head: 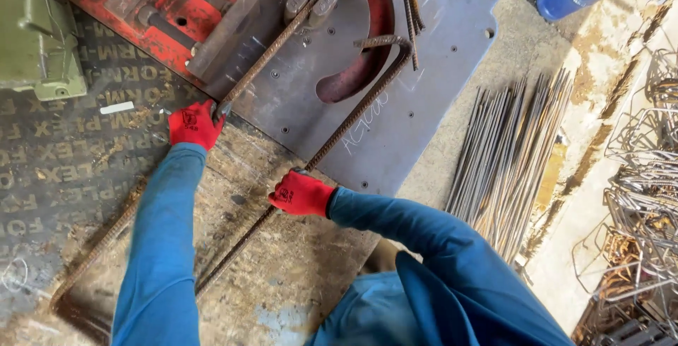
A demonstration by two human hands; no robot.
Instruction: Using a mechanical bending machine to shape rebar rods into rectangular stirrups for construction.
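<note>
Holding the work is a big worn wooden tabletop (282, 282), with a flat grey steel bending plate (438, 70) on its far end. Next in size is a long rusty ribbed steel bar (332, 141), bent into a loop, its curved end hooked round the pins on the plate and both long legs running back over the wood. A bundle of thin straight steel rods (508, 162) lies to the right. The left hand (194, 124), in a red glove, is wrapped tight round one leg. The right hand (300, 193), gloved too, is wrapped round the other. Gripping firmly and keeping both legs flat seems the best way.
</note>
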